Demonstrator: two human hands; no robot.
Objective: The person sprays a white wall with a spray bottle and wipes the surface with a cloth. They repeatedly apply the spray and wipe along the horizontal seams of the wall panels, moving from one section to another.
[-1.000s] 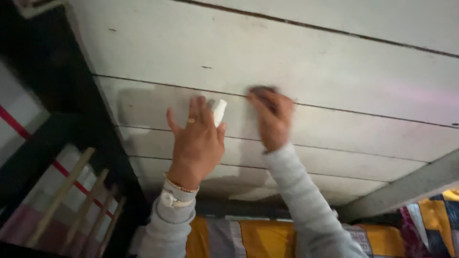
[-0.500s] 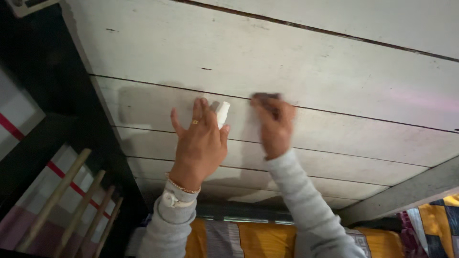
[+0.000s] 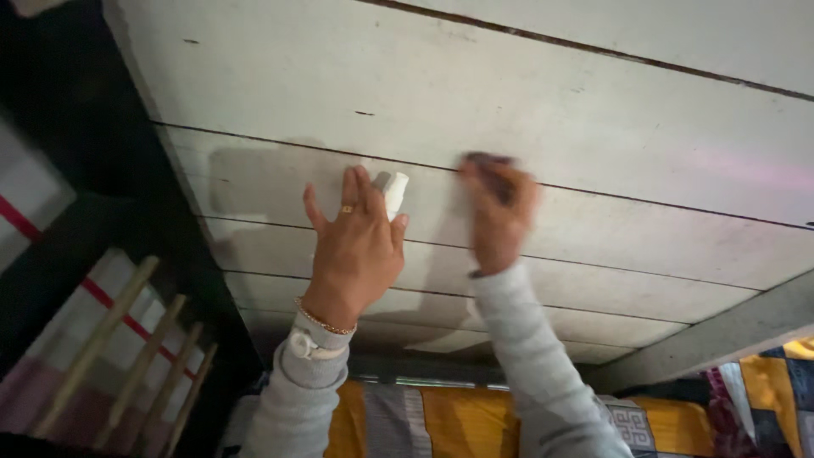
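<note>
The small white roll point(image 3: 393, 192) stayed clamped between the left hand point(image 3: 356, 250) fingers and the white plank wall point(image 3: 509, 102). The right hand point(image 3: 498, 212), fingers closed on a dark pad point(image 3: 487, 159), had slid slightly along the plank, blurred.

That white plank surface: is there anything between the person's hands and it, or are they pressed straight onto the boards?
Not quite bare. The left hand has a small white object against the white boards. The right hand presses something dark at its fingertips; it is too blurred to identify. Nothing else visible lies between.
</note>
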